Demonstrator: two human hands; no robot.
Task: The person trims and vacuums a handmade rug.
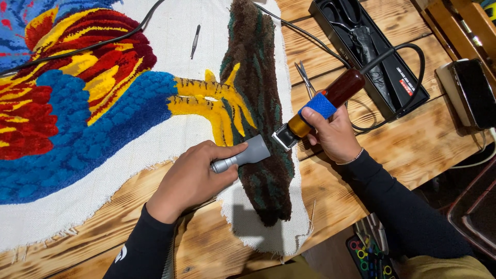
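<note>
My left hand grips a grey nozzle; my right hand clasps the electric carver, both meeting on the rug's brown branch. Beyond lies the tufted bird, apparently finished; I judge only trimming remains.

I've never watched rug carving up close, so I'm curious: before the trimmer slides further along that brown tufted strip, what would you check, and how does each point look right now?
1. Right hand has a firm grip on the corded trimmer with the dark red handle and blue tape: ok.
2. Left hand holds the grey suction nozzle beside the trimmer head: ok.
3. Trimmer head rests on the brown tufted strip: ok.
4. Black power cable lies away from the head: ok.
5. Small silver scissors lie off the pile: ok.
6. Blade running: cannot tell.
</note>
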